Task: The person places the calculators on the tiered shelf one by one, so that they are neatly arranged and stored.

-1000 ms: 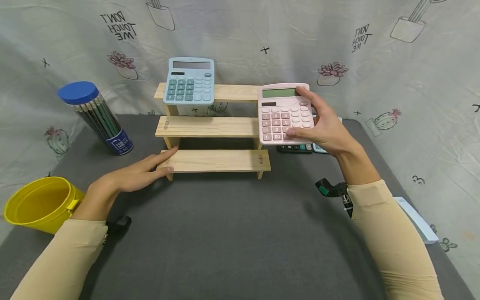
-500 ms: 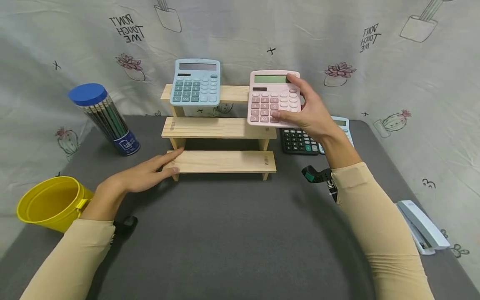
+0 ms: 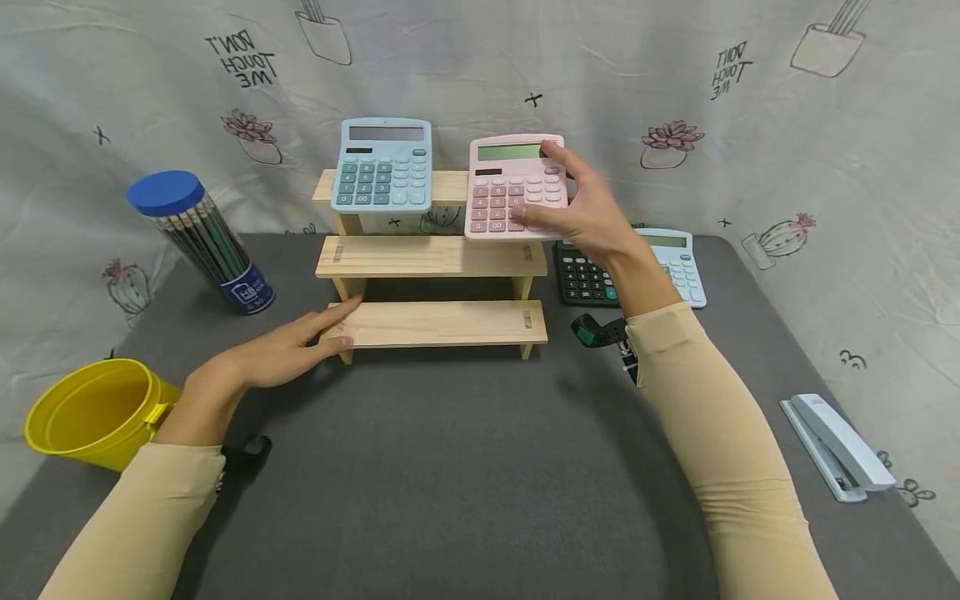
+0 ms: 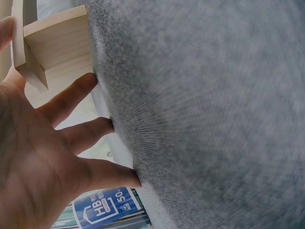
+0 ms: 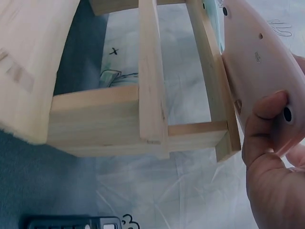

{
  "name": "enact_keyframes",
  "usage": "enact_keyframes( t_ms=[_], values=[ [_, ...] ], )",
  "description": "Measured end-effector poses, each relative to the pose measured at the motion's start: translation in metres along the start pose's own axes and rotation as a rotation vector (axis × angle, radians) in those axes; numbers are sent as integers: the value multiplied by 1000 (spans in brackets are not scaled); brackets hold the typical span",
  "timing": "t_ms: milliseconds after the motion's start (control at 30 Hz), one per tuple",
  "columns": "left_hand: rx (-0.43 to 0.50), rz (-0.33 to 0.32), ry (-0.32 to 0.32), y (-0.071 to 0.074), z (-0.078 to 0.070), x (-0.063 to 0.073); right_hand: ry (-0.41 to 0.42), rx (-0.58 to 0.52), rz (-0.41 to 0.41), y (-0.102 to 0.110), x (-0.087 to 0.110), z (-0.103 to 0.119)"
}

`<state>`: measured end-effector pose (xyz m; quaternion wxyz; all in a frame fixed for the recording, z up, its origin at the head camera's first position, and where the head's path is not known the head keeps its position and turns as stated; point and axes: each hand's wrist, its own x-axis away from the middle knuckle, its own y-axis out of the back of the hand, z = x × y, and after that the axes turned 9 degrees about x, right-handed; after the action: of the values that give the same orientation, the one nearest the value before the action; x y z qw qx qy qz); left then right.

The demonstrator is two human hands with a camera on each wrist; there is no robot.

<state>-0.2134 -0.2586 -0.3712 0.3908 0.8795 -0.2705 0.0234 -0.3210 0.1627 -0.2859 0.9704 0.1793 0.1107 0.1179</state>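
A pink calculator is tilted upright in front of the right end of the top board of a three-step wooden shelf rack. My right hand grips it by its right side, thumb over the keys and a finger behind on its back. In the right wrist view its lower edge is right at the top board. On the left half of that board leans a light blue calculator. My left hand holds the bottom step's left end between thumb and index finger, other fingertips on the tablecloth.
A black calculator and another light blue one lie right of the rack, partly behind my right arm. A stapler lies far right. At left stand a blue-lidded tub of pencils and a yellow bucket. A printed curtain hangs behind.
My right hand has carried the pink calculator left and up, from beside the rack to in front of the top board. The black calculator shows more. My left hand stays put on the rack.
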Motion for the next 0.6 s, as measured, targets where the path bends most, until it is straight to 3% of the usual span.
enact_keyframes(
  t_ms=[167,333,600],
  values=[
    [-9,0,0,0,1,0,-42,-10,-9,-6,-8,4],
    [-14,-1,8,1,1,0,-94,73,-7,-5,-10,10],
    [-6,3,6,1,0,1,-46,177,209,4,-9,14]
  ],
)
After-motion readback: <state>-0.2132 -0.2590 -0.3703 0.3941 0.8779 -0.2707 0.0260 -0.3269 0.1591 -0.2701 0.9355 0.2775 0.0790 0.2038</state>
